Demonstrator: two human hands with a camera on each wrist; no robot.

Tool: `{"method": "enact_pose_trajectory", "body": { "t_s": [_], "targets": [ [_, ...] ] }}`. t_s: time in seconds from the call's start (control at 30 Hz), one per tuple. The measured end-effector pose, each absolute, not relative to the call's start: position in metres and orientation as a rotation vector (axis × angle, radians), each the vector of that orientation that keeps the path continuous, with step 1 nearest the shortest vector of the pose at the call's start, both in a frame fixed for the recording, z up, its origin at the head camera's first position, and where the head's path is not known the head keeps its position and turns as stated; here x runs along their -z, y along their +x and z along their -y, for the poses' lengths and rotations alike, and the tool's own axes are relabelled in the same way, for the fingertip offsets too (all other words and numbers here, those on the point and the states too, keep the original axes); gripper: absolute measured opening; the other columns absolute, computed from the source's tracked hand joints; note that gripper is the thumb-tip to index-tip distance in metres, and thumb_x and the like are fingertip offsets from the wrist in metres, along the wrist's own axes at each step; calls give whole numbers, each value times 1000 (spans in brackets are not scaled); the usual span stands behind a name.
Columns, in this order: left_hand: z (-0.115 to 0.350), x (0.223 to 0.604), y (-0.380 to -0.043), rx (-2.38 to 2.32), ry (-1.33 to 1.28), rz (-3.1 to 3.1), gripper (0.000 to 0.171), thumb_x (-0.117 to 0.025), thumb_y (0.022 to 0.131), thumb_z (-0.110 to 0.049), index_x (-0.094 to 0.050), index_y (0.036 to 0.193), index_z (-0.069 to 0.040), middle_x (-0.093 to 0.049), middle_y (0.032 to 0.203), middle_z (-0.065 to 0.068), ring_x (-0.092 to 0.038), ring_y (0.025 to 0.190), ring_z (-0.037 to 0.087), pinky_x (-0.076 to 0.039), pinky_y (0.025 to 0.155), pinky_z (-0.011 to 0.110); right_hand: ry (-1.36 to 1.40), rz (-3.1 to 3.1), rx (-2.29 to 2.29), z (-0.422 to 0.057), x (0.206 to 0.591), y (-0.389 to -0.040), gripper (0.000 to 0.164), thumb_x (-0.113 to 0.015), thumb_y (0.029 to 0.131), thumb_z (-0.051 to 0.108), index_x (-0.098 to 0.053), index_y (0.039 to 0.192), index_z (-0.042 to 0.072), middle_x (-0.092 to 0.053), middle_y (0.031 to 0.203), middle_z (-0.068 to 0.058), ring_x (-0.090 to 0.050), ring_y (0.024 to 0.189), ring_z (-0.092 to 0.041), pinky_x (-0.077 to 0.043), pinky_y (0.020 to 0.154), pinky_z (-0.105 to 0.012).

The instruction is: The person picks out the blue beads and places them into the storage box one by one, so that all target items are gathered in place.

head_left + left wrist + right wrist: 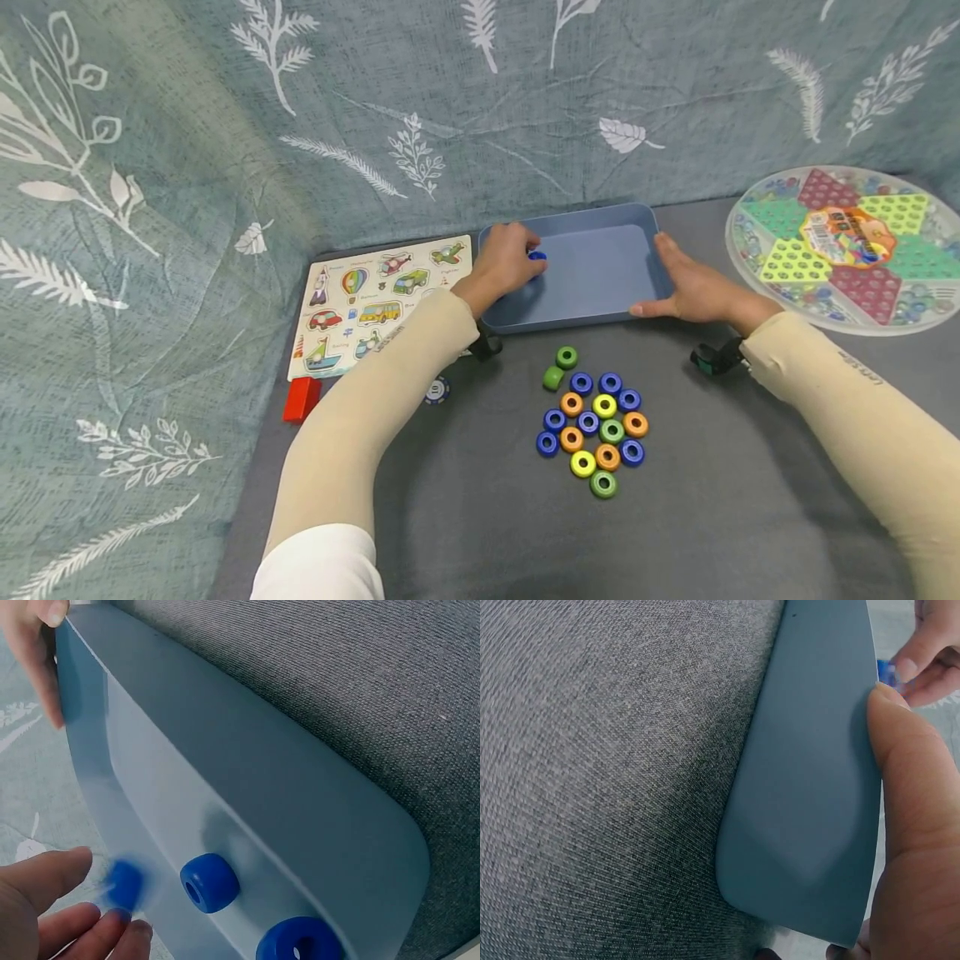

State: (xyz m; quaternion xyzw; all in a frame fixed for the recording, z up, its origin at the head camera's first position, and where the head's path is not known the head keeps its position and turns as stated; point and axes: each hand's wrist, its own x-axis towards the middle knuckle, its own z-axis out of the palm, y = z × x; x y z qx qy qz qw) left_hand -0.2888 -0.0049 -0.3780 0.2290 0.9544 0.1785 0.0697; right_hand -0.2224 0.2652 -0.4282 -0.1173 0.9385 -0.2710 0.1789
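A shallow blue-grey tray (pixel 600 271) stands at the back of the table. My left hand (pixel 506 260) is over its left end, thumb and fingers apart. At those fingertips a blue bead (pixel 125 885) is blurred, loose beyond the thumb in the left wrist view. Beneath, a blue bead (pixel 219 879) and a second blue bead (pixel 311 931) lie inside the tray. My right hand (pixel 697 287) holds the tray's front right corner, its thumb at the front rim and its fingers along the right side. Those fingers are mostly hidden in the right wrist view.
Several blue, orange, yellow and green beads (pixel 604 396) lie in front of the tray. To the left are a picture puzzle board (pixel 352 287), a red block (pixel 302 400) and a poker chip (pixel 437 390). A round Chinese checkers board (pixel 847 237) is at the right.
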Motion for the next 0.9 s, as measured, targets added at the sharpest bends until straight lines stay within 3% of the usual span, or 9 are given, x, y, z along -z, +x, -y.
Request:
{"method": "enact_pose_trajectory", "body": {
  "t_s": [0.27,0.63,0.8,0.9],
  "targets": [
    [9,368,-278,-662,717,-2869,37,-65,87,-24,-64,119,-6,-65,118,11,-60,109,21,-48,92,34,-318,-2650,768,-265,427,-222,122,-64,77,60,18,145,1,20,152,-21,5,141,-43,-7,113,-57],
    [16,386,-205,-422,1515,-2371,27,-67,85,-22,-69,109,-9,-66,108,4,-62,96,15,-49,86,28,-316,-2652,784,-265,428,-221,122,-65,77,59,19,145,1,21,152,-21,5,141,-43,-8,113,-57],
    [28,394,-181,-379,1575,-2224,18,-71,82,-25,-70,94,-13,-61,88,1,-56,76,12,-43,69,24,-323,-2646,773,-264,427,-222,122,-64,77,60,19,145,2,22,151,-21,6,141,-43,-7,113,-57],
    [35,399,-171,-321,1570,-2174,21,-69,83,-24,-70,101,-14,-63,92,1,-56,79,10,-44,70,23,-320,-2639,765,-266,426,-221,122,-63,77,60,20,145,2,24,151,-19,7,141,-43,-7,113,-57]
  ]
}}
